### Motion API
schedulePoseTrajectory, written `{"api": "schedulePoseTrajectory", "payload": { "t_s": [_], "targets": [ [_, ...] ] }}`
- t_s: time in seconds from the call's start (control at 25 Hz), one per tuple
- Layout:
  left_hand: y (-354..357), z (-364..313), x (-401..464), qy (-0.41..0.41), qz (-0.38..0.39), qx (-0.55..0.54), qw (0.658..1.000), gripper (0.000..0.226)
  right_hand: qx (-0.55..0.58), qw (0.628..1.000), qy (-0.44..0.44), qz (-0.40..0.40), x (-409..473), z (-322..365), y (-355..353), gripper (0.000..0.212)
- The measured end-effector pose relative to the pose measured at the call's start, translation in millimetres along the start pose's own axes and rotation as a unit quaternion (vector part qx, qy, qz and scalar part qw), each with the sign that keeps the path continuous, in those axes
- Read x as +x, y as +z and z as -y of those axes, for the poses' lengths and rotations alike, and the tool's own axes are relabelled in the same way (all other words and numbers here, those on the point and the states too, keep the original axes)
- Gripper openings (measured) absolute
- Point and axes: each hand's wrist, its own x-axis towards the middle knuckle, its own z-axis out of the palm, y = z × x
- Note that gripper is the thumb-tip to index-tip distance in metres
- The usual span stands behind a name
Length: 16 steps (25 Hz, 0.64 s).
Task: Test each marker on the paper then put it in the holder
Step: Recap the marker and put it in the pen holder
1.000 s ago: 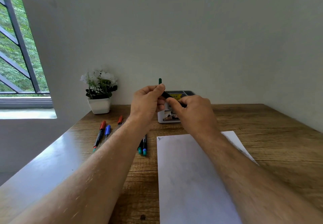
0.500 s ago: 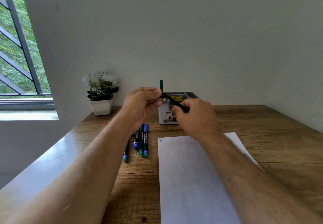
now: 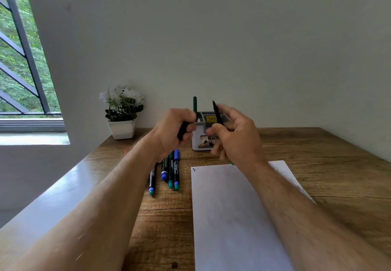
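Observation:
My right hand [image 3: 237,137] grips a black marker [image 3: 217,113], tip pointing up, in front of the holder. My left hand [image 3: 169,132] is closed on its black cap [image 3: 182,130], a hand's width to the left. The white holder [image 3: 202,144] stands at the back of the wooden desk, with one green marker [image 3: 194,104] upright in its left compartment. A white sheet of paper [image 3: 232,211] lies below my right hand, with a small scribble [image 3: 194,169] at its top left corner. Several capped markers [image 3: 171,171] lie left of the paper.
A white pot of white flowers [image 3: 122,129] sits at the back left by the wall. A glossy grey ledge [image 3: 53,196] runs along the desk's left side under a barred window [image 3: 19,59]. A plain wall closes the back.
My hands have pulled apart: the cap has come off the black marker. The cap stays in my left hand and the marker now points upward in my right.

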Motion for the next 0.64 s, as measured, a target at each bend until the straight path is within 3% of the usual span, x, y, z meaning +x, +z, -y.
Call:
{"api": "schedulePoseTrajectory", "payload": {
  "t_s": [0.08,0.2,0.28,0.36,0.4,0.48,0.52,0.6,0.64],
  "targets": [
    [-2.5,-0.9,-3.0,-0.015,0.03,0.186,0.982,0.01,-0.001,1.0,-0.008,-0.013,-2.2,-0.8,-1.4,0.03],
    [-2.4,0.3,-3.8,-0.036,0.051,0.337,0.939,0.013,0.053,0.998,0.014,-0.009,-6.6,-3.6,-0.7,0.02],
    [0.7,2.8,-3.2,-0.052,0.062,0.389,0.918,0.011,0.092,0.994,0.056,0.003,-7.6,-4.8,2.0,0.032],
    [2.9,5.1,-2.3,-0.063,0.062,0.414,0.906,0.009,0.057,0.995,0.082,-0.002,-8.4,-5.7,4.0,0.041],
    [4.0,5.2,-2.3,-0.067,0.065,0.422,0.902,0.008,0.026,0.996,0.084,-0.01,-8.9,-6.5,4.9,0.038],
    [6.7,4.9,-2.6,-0.08,0.087,0.439,0.891,0.012,-0.01,0.997,0.073,-0.036,-9.0,-8.7,4.7,0.012],
    [8.4,4.7,-3.0,-0.087,0.101,0.447,0.884,0.015,-0.009,0.996,0.072,-0.052,-8.7,-8.7,3.9,0.012],
    [12.2,5.2,-3.4,-0.097,0.121,0.462,0.873,0.015,-0.01,0.993,0.087,-0.073,-9.8,-8.6,2.4,0.036],
    [14.0,5.9,-3.4,-0.102,0.128,0.472,0.866,0.013,-0.014,0.992,0.096,-0.075,-10.8,-7.6,2.9,0.038]
  ]
}}
